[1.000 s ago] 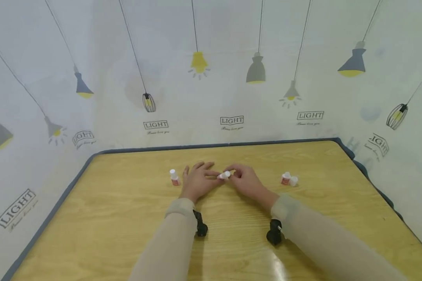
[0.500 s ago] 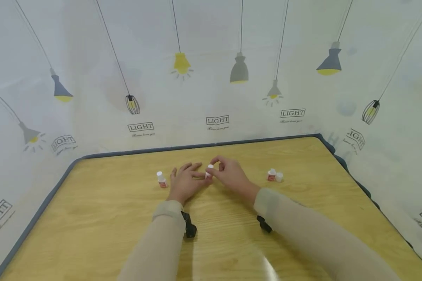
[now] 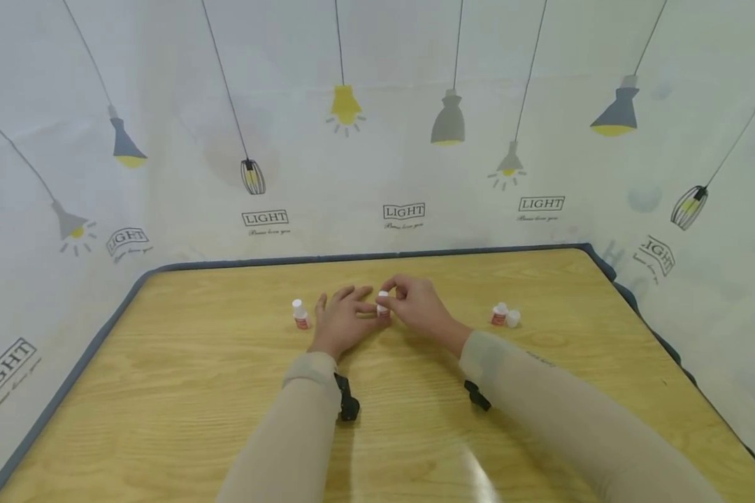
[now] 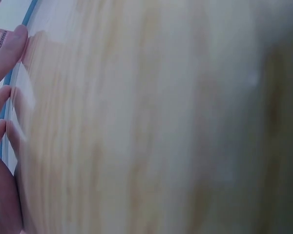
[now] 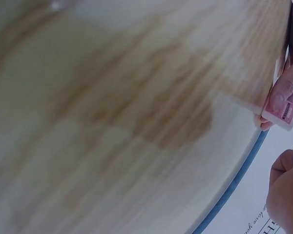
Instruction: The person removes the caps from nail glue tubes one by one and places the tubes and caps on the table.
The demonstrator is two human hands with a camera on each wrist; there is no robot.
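Note:
A small white bottle (image 3: pixel 383 314) with a red label stands upright between the hands in the head view. My left hand (image 3: pixel 342 323) pinches its lower part between thumb and index finger, the other fingers spread over the table. The thumb lies beside the pink label (image 4: pixel 1 39) in the left wrist view. From the right, my right hand (image 3: pixel 418 307) pinches the white cap (image 3: pixel 383 296) at the top with thumb and index finger. In the right wrist view the bottle (image 5: pixel 283 111) shows at the right edge, with the curled right hand (image 5: pixel 288 195) below it.
A capped bottle (image 3: pixel 300 316) stands just left of the left hand. To the right stand an uncapped bottle (image 3: pixel 500 314) and a loose white cap (image 3: pixel 513 319) beside it. The wooden table (image 3: pixel 195 370) has a blue-grey edge, with a lamp-patterned wall (image 3: pixel 327 181) behind.
The bottle was tilted to the right a second ago and is now upright. The right hand's fingers have moved up around its cap. The head view has shifted slightly.

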